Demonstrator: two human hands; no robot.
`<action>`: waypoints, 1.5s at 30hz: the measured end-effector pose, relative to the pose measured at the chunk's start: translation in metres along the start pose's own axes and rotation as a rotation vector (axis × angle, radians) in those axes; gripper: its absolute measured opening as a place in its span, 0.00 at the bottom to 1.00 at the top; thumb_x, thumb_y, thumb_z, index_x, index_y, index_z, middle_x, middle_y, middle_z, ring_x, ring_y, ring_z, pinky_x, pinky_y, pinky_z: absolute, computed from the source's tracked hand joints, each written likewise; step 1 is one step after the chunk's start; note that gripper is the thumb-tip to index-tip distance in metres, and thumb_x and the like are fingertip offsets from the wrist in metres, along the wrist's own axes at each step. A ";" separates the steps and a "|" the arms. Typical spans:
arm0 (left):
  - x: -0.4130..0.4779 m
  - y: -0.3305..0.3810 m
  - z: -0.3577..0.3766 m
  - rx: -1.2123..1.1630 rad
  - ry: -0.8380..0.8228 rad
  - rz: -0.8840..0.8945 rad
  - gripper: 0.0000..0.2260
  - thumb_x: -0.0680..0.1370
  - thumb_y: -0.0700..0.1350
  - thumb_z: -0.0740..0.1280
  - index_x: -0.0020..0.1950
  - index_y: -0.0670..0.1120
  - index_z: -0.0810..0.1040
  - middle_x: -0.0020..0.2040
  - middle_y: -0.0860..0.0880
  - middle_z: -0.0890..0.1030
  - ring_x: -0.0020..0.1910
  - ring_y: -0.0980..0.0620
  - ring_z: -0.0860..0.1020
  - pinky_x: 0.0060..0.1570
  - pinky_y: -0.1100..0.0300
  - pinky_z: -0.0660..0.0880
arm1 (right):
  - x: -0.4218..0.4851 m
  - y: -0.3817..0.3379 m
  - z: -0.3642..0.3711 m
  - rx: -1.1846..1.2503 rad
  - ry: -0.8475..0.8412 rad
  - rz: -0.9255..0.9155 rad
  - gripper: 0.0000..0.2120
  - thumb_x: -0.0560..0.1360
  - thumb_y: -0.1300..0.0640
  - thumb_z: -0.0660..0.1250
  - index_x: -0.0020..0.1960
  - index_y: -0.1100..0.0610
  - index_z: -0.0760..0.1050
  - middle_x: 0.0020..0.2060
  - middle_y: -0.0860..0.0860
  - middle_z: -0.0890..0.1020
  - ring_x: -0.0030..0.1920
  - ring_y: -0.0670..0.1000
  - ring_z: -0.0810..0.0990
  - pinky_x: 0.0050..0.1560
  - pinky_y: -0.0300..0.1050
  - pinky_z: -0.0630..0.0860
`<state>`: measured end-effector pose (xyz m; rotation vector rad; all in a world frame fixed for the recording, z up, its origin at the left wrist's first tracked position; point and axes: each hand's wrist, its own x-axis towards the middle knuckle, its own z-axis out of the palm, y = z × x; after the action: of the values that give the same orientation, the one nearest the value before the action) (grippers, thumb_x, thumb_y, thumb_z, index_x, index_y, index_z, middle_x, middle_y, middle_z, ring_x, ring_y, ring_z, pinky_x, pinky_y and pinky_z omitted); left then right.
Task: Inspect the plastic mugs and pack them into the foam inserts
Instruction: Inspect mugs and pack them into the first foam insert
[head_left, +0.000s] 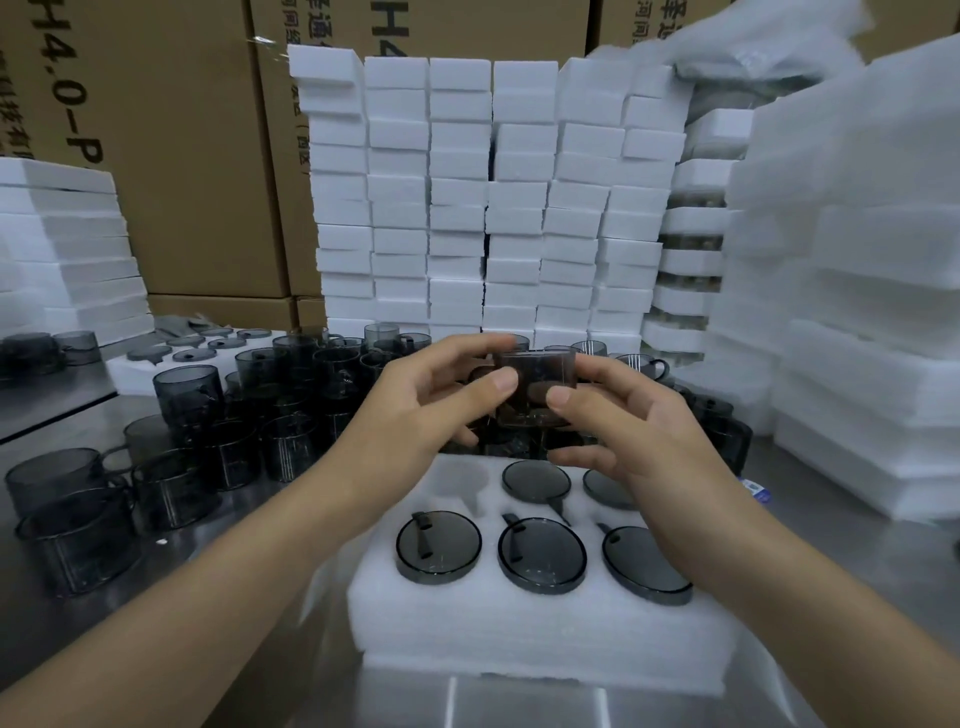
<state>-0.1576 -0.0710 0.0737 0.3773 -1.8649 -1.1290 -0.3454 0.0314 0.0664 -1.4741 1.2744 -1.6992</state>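
**A:** Item in hand?

**B:** One smoky grey mug (535, 384), upright, held in the air above the far edge of the foam insert (519, 623). The left hand (415, 395) pinches its left side, thumb in front and fingers curled behind. The right hand (639, 431) pinches the right side the same way. The handle is hidden, and the mug's outline blurs into the dark ones behind it.

**A:** Insert contents?

**B:** Six round pockets in two rows. Five hold seated mugs (542, 553); I cannot tell whether mouth or base faces up. The far-left one is an empty pocket (462, 483). The right hand covers part of the far-right mug.

**A:** Surroundings?

**B:** Loose mugs (218, 415) crowd the steel surface (62, 405) to the left of and behind the insert. They overlap too much to count. A second insert (124, 371), partly filled, lies at the far left. Foam blocks (467, 208) are stacked in columns behind. Foam sheets (857, 260) are piled at the right, cut off by the frame edge.

**A:** Markings?

**B:** The cartons (182, 156) at the back carry "H4.0-P" printed sideways, and anything after it is hidden. The Chinese characters are cropped and not legible.
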 end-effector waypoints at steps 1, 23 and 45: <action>0.000 0.000 0.000 -0.018 0.017 -0.020 0.16 0.78 0.54 0.75 0.66 0.59 0.85 0.60 0.55 0.87 0.57 0.57 0.85 0.49 0.60 0.83 | 0.000 0.001 0.000 -0.003 -0.011 0.003 0.23 0.74 0.47 0.72 0.68 0.49 0.80 0.57 0.47 0.89 0.60 0.47 0.86 0.53 0.46 0.85; 0.006 -0.001 -0.007 -0.433 -0.269 -0.262 0.19 0.82 0.56 0.72 0.69 0.47 0.85 0.48 0.53 0.85 0.45 0.56 0.83 0.44 0.65 0.81 | 0.003 -0.001 0.004 0.308 -0.185 0.158 0.22 0.87 0.51 0.54 0.67 0.62 0.80 0.58 0.62 0.87 0.49 0.57 0.86 0.42 0.44 0.82; 0.010 -0.010 -0.030 0.403 -0.023 -0.156 0.26 0.61 0.75 0.78 0.53 0.63 0.88 0.48 0.58 0.87 0.49 0.55 0.84 0.52 0.59 0.80 | 0.015 0.019 -0.022 -0.204 0.235 0.058 0.05 0.83 0.49 0.69 0.58 0.46 0.79 0.45 0.46 0.88 0.40 0.41 0.84 0.48 0.44 0.74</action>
<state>-0.1405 -0.0994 0.0763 0.7506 -2.1120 -0.8524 -0.3731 0.0172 0.0568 -1.3624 1.6410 -1.7876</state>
